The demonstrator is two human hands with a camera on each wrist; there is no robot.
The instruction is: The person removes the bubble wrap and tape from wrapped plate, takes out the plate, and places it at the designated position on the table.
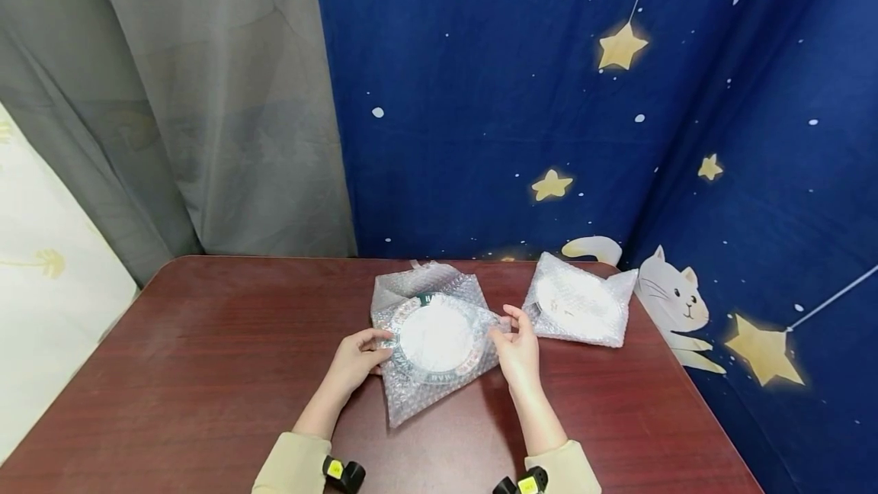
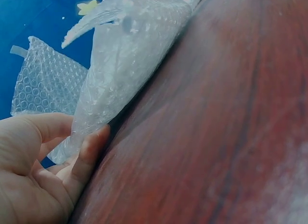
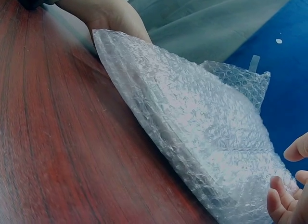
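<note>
A round plate (image 1: 437, 337) with a white middle and a patterned rim lies inside clear bubble wrap (image 1: 409, 405). My left hand (image 1: 358, 357) holds the left edge of this package, thumb on one side and fingers on the other; the left wrist view shows the wrap (image 2: 127, 65) between them. At the package's right corner, my right hand (image 1: 519, 353) has thumb and fingers around the wrap. In the right wrist view, the fingertips are right at the end of the wrap (image 3: 207, 123), with one finger (image 3: 297, 148) raised off it. A loose flap of bubble wrap (image 2: 45, 84) stands up behind.
A second bubble-wrapped package (image 1: 581, 302), with a whitish round thing inside, lies at the back right of the brown wooden table (image 1: 226, 349). Grey curtain (image 1: 240, 120) and blue star-patterned curtain (image 1: 473, 120) hang behind the far edge.
</note>
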